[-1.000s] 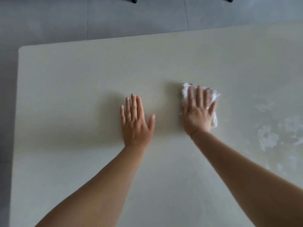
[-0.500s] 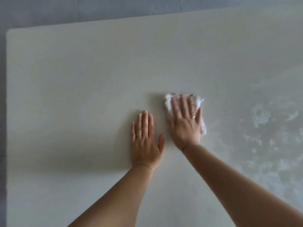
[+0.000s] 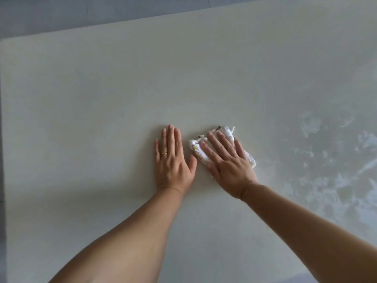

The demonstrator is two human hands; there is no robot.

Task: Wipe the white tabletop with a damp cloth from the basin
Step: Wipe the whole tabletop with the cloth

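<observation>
Your right hand point(image 3: 228, 160) presses flat, fingers spread, on the white cloth point(image 3: 225, 130); just left of it, your left hand point(image 3: 173, 160) lies open, grasping nothing, on the tabletop point(image 3: 102, 109).

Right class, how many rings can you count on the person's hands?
2: a thin gold ring on the left hand, another on the right hand.

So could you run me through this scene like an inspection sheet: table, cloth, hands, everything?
Surface: white tabletop, wet smears at right.
Job's things: cloth, bunched, flat on the tabletop; basin not in view.
Clutter: nothing seen.
Grips: left hand flat, palm down, bare; right hand flat, pressing on the cloth.
Cables: nothing seen.
Surroundings: grey floor beyond the far edge.
</observation>
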